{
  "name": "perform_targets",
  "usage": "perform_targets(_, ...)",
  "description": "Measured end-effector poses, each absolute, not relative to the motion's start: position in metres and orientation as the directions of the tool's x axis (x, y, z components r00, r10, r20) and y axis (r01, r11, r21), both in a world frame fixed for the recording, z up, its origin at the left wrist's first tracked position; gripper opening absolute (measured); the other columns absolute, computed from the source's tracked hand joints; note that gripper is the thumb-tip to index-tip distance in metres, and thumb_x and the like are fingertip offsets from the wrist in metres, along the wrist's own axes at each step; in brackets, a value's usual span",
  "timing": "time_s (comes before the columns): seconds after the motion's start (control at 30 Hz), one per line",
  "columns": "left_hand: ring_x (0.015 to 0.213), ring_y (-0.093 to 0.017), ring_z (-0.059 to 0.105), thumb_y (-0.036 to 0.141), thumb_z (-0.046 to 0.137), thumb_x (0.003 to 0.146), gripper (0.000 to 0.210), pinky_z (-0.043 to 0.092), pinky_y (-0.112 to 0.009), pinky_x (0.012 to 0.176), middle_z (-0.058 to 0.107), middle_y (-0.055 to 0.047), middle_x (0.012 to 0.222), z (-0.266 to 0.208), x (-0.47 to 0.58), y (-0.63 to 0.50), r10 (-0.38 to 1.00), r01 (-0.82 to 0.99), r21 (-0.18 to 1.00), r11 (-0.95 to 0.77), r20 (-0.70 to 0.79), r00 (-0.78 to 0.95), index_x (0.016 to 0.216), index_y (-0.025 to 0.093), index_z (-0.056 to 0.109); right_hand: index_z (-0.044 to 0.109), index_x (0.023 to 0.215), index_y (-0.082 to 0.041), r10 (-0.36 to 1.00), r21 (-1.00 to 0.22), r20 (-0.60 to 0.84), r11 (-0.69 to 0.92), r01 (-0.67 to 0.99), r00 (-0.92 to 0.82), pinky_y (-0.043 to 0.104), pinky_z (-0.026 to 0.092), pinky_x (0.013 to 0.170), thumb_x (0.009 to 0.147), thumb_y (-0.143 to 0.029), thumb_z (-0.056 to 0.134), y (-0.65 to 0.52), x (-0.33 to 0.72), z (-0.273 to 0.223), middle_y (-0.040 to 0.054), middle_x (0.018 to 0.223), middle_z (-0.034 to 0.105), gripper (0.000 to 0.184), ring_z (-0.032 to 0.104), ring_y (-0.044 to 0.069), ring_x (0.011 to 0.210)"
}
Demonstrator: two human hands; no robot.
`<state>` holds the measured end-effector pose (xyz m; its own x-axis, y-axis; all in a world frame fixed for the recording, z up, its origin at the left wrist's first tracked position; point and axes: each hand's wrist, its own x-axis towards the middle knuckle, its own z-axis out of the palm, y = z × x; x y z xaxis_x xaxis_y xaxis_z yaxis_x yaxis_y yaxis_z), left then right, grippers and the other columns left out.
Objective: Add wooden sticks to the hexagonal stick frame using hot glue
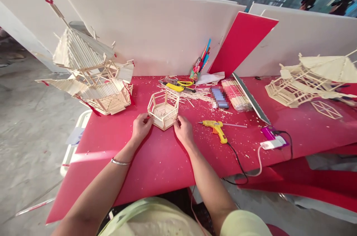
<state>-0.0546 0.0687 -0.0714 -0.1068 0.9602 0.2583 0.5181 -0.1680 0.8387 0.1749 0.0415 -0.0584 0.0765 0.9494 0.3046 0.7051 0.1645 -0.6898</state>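
Note:
A small six-sided frame of wooden sticks, with a slatted floor, upright posts and a top rail, sits on the red table in front of me. My left hand pinches its left edge, a silver bangle on that wrist. On the opposite side, my right hand has its fingers closed on the frame's lower right edge. A yellow glue gun lies to the right of my right hand, nozzle pointing left, a clear glue stick out of its back.
A tall stick pavilion stands at the left, another stick model at the right. Behind the frame lie loose sticks, a yellow cutter, a phone and bagged sticks. A power strip trails cords near the front edge.

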Motion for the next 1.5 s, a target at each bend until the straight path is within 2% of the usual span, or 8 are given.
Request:
perform_targets(0.2,0.081,-0.02,0.069,0.034,0.063,0.088,0.022,0.053,-0.029,0.078,0.077,-0.005,0.094,-0.063,-0.052,0.065,0.952,0.538,0.824,-0.178,0.282,-0.117,0.096,0.02,0.078,0.072,0.115,-0.017,0.942,-0.693,0.329,0.19,0.696,0.069,0.031,0.051,0.089,0.1,-0.032,0.054,0.042,0.176,-0.061,0.0119,0.104,0.076,0.028,0.069,0.023,0.095)
perform_targets(0.77,0.082,-0.02,0.068,0.033,0.061,0.09,0.019,0.051,-0.029,0.074,0.076,-0.005,0.09,-0.065,-0.053,0.066,0.933,0.565,0.791,-0.235,0.347,-0.097,0.091,0.022,0.077,0.071,0.129,-0.015,0.941,-0.709,0.328,0.187,0.68,0.083,0.035,0.055,0.093,0.1,-0.034,0.052,0.04,0.176,-0.057,0.0166,0.118,0.076,0.04,0.072,0.027,0.101)
perform_targets(1.03,0.076,-0.019,0.063,0.033,0.062,0.087,0.02,0.047,-0.028,0.071,0.072,-0.004,0.077,-0.057,-0.052,0.062,0.923,0.628,0.731,-0.266,0.38,-0.052,0.075,0.022,0.071,0.068,0.133,-0.015,0.944,-0.701,0.315,0.163,0.694,0.096,0.033,0.054,0.093,0.098,-0.031,0.054,0.04,0.174,-0.057,0.0136,0.115,0.076,0.041,0.071,0.025,0.1)
perform_targets(1.5,0.083,-0.021,0.067,0.041,0.059,0.088,0.025,0.05,-0.029,0.077,0.076,-0.006,0.088,-0.065,-0.054,0.063,0.929,0.655,0.712,-0.253,0.368,-0.04,0.086,0.022,0.075,0.066,0.137,-0.018,0.942,-0.679,0.324,0.164,0.715,0.092,0.032,0.054,0.094,0.098,-0.027,0.056,0.037,0.178,-0.058,0.0124,0.117,0.076,0.041,0.072,0.024,0.104)
